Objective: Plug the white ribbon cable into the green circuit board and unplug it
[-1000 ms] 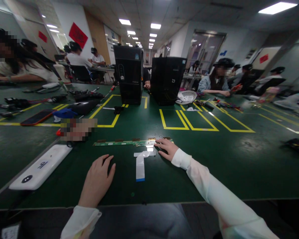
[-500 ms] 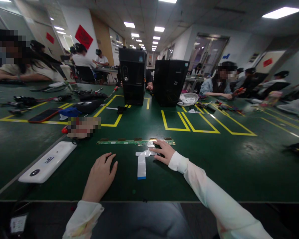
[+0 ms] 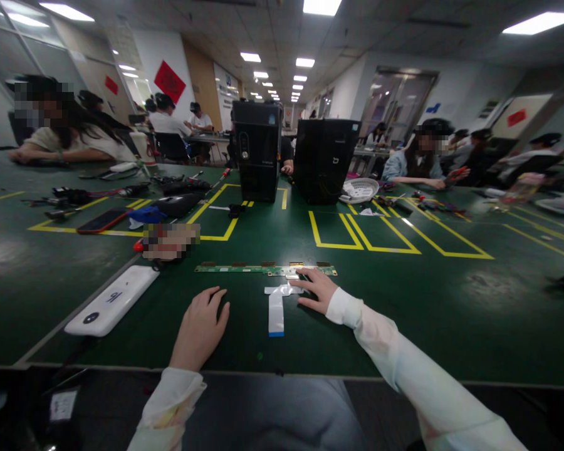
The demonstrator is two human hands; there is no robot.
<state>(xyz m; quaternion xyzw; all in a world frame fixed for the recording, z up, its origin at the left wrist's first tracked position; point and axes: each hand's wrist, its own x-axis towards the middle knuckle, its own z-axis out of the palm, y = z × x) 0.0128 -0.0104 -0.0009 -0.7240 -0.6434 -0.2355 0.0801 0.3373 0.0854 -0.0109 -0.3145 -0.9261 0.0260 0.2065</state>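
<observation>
A long, thin green circuit board lies crosswise on the green table. Below its right part is a white flat ribbon cable with a blue end, its long leg pointing toward me. My right hand rests at the board's right part and the cable's upper end, fingers spread, with fingertips over both. My left hand lies on the table left of the cable, fingers apart, holding nothing and not touching the board.
A white power bank-like device lies at the left, beside a phone and dark tools. Two black computer towers stand ahead, near a white basket. People sit around the far side.
The view has shifted slightly, so everything appears a little further right. My hands keep the same places relative to the board and cable.
</observation>
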